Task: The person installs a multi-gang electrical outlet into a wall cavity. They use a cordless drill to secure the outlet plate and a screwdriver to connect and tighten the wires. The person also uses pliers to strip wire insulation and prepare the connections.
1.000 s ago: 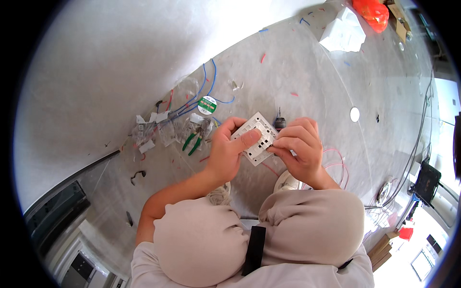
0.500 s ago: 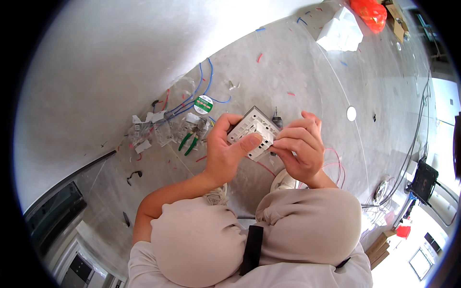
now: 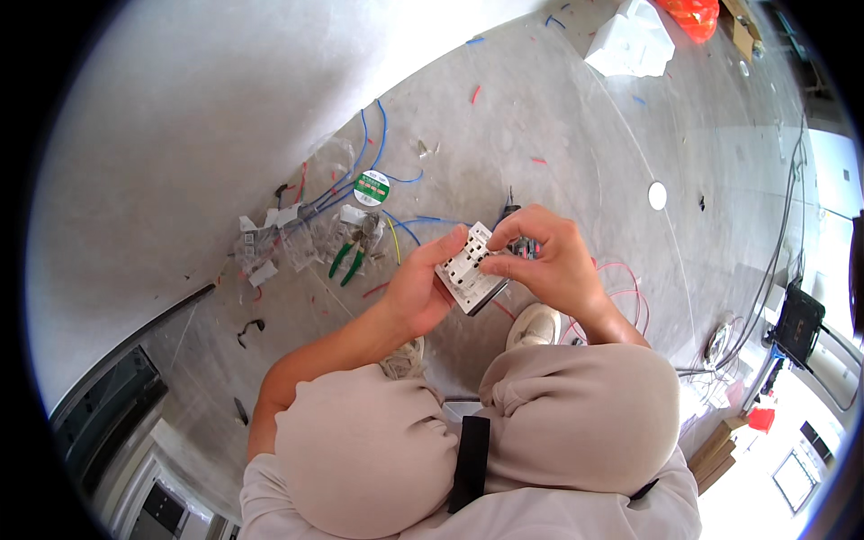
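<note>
My left hand point(image 3: 427, 281) is closed round a wall switch panel point(image 3: 470, 281), thumb along its upper edge. The panel's white back, with its rows of dark terminal holes, faces up, and a dark front edge shows beneath. My right hand point(image 3: 553, 261) grips the right side of that back with thumb and forefinger. Whether something small sits between those fingertips is hidden. Under the right hand lies a dark tool point(image 3: 525, 247) with a thin tip, mostly covered. Green-handled pliers point(image 3: 354, 252) rest on the floor to the left.
Beside the pliers are clear plastic bags point(image 3: 301, 243), a green-and-white tape roll point(image 3: 372, 188) and blue wires point(image 3: 382, 135). Red wire point(image 3: 634, 288) loops at the right. A white bulky package point(image 3: 632, 40) and a red bag point(image 3: 693, 18) stand far right. The wall point(image 3: 180, 135) rises at left.
The switch panel has turned in my hands and come slightly lower. My left thumb has moved off its back to the edge. My right hand has shifted left, over the terminals.
</note>
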`<act>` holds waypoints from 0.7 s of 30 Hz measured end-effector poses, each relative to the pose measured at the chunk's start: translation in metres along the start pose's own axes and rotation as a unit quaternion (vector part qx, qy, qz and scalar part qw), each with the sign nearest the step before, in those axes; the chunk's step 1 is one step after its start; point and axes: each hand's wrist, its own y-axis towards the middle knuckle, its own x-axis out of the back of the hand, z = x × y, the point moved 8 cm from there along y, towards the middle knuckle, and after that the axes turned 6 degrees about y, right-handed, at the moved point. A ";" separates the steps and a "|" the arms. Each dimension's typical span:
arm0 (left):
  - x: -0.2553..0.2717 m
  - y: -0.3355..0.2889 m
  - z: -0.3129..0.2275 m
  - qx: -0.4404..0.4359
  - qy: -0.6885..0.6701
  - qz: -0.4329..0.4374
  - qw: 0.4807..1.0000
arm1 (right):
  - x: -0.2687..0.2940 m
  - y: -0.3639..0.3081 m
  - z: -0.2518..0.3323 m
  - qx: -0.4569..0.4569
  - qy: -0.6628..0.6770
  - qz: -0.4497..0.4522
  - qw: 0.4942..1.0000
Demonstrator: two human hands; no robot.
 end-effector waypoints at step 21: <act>0.001 0.005 0.018 0.078 -0.043 -0.019 0.996 | -0.007 0.003 -0.021 -0.138 0.088 0.088 0.983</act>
